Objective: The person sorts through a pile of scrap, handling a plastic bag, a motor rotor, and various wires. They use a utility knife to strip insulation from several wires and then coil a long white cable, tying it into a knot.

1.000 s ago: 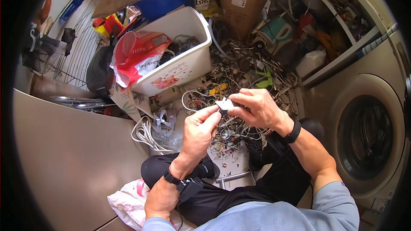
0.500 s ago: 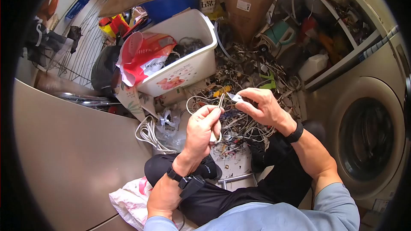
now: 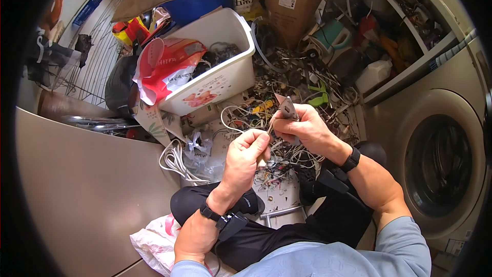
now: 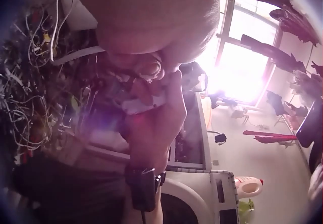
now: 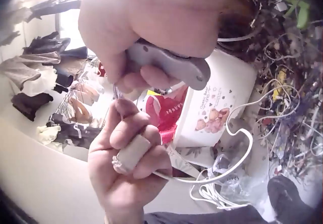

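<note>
My right hand (image 3: 312, 132) grips a grey utility knife (image 5: 169, 66), its rounded handle end with a small hole sticking out; the blade is hidden in the right wrist view. My left hand (image 3: 240, 158) holds a white cable (image 5: 245, 156) close below, thumb and forefinger pinching it near its end. A short white block-shaped connector (image 5: 133, 153) is wrapped in the left hand's lower fingers. From the left fingertips a short stretch of the cable runs up to the right fingers. In the left wrist view the hands overlap and much of the grip is hidden.
Cable scraps and wires (image 3: 287, 149) cover the floor ahead. A white bin (image 3: 225, 84) holding a red bag (image 3: 166, 66) stands at the left. A coiled white cable (image 3: 177, 161) lies near the left knee; a washing machine (image 3: 389, 123) is on the right.
The right hand has moved away from the left and back to it, now turned so the knife's handle end points up. The left hand has shifted its hold on the cable.
</note>
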Demonstrator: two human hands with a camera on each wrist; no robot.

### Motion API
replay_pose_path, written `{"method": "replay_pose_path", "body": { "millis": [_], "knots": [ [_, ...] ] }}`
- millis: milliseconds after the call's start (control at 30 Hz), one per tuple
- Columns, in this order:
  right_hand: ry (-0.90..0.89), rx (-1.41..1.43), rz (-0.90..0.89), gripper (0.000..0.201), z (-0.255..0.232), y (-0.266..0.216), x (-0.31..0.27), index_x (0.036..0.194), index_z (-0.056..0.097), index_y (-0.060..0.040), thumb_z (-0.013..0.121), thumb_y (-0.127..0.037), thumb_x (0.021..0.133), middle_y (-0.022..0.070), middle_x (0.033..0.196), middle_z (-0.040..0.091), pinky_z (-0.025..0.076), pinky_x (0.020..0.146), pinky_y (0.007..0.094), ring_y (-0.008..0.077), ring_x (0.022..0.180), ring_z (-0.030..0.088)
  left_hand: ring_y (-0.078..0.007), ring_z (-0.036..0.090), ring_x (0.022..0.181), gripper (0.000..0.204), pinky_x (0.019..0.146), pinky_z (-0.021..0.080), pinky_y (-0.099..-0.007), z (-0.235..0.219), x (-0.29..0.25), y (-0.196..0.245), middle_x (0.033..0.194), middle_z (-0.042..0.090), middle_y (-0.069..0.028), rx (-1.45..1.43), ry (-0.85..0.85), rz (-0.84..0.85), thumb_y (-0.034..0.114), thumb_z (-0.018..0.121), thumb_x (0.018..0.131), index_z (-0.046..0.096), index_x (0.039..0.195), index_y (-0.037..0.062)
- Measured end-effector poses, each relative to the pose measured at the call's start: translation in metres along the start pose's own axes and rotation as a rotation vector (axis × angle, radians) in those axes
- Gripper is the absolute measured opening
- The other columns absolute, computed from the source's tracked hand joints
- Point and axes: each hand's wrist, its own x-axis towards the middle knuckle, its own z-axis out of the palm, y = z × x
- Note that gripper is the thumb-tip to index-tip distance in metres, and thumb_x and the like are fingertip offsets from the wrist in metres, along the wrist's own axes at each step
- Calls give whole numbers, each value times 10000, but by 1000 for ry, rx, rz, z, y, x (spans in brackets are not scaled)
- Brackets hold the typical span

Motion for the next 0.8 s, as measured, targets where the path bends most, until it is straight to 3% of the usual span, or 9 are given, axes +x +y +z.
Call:
{"method": "replay_pose_path", "body": {
  "millis": [267, 467, 800],
  "knots": [
    [-87, 229, -18, 117, -1, 4, 0, 992, 708, 1, 680, -109, 966, 26, 784, 647, 426, 588, 237, 82, 669, 571, -97, 542, 522, 222, 492, 414, -221, 7, 5, -4, 672, 643, -44, -466, -202, -123, 224, 583, 1060, 657, 968, 37],
    [7, 125, -71, 123, 2, 1, -6, 1018, 711, 15, 663, -83, 962, 38, 759, 643, 417, 543, 241, 88, 638, 572, -93, 507, 493, 217, 496, 411, -238, 8, 5, -3, 641, 606, -25, -171, -61, -29, 244, 589, 1056, 635, 962, 53],
    [38, 66, -19, 108, -3, -6, -8, 989, 711, 19, 687, -48, 908, 53, 744, 657, 419, 532, 252, 95, 608, 576, -67, 519, 560, 214, 525, 384, -205, 8, 5, -5, 673, 619, -21, -35, -36, 72, 232, 622, 1043, 651, 939, 48]
  ]
}}
